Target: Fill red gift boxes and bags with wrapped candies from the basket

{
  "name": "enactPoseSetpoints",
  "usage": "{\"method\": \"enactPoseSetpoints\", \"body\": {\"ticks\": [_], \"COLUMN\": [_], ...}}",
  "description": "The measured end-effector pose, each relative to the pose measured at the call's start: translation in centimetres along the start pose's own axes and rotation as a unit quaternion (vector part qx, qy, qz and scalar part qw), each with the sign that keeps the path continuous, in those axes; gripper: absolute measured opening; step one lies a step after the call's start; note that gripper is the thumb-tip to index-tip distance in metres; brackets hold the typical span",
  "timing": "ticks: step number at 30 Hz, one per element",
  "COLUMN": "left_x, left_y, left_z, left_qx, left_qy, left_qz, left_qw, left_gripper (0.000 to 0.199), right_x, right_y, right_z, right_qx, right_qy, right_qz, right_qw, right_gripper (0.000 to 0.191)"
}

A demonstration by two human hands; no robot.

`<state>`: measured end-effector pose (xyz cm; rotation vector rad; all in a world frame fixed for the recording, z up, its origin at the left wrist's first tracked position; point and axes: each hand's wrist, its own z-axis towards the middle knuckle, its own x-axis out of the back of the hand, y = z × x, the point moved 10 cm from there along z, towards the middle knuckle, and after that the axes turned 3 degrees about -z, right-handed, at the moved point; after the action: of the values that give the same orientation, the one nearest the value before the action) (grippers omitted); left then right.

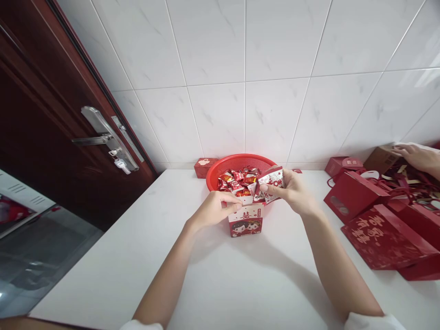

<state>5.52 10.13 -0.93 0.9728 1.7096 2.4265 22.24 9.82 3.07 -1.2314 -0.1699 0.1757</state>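
Observation:
A small red and white gift box (246, 225), printed with two cartoon figures, stands upright on the white table. At its upper left edge, the fingers of my left hand (220, 206) are closed in a pinch on the rim. My right hand (296, 190) grips red and white candy packets (271, 181) between thumb and fingers, just above the box's upper right side. How many packets it holds I cannot tell. Right behind the box sits a red plastic basket (220, 166) with several wrapped candies (235, 178) inside. The inside of the box is hidden from view.
Red gift bags (388, 233) are heaped on the table's right side. Another person's hand (415, 156) rests at a cardboard box (381, 160) there. A small red box (203, 167) stands left of the basket, against the tiled wall. A dark door (51, 91) is at left.

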Motion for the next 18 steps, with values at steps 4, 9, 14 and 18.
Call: {"method": "enactPoseSetpoints", "body": {"ticks": [4,9,14,18], "left_x": [-0.5,-0.9,-1.6,-1.4], "left_y": [-1.7,-2.3,-1.9,-1.7], "left_z": [0.6,0.5,0.1,0.1], "left_qx": [0.033,0.078,0.106,0.103], "left_qy": [0.007,-0.030,-0.075,-0.063], "left_qz": [-0.041,-0.095,-0.145,-0.150], "left_qw": [0.999,0.992,0.981,0.981], "left_gripper": [0.022,0.040,0.042,0.033], "right_x": [-0.7,-1.4,-3.2,-4.2], "right_y": [0.5,0.2,0.9,1.4], "right_z": [0.4,0.5,0.4,0.3], "right_qx": [0.015,0.055,0.057,0.067], "right_qy": [-0.025,-0.025,-0.073,-0.105], "right_qz": [-0.046,-0.098,-0.143,-0.178], "right_qw": [0.999,0.993,0.985,0.976], "right_gripper": [0.034,0.027,0.024,0.020]}}
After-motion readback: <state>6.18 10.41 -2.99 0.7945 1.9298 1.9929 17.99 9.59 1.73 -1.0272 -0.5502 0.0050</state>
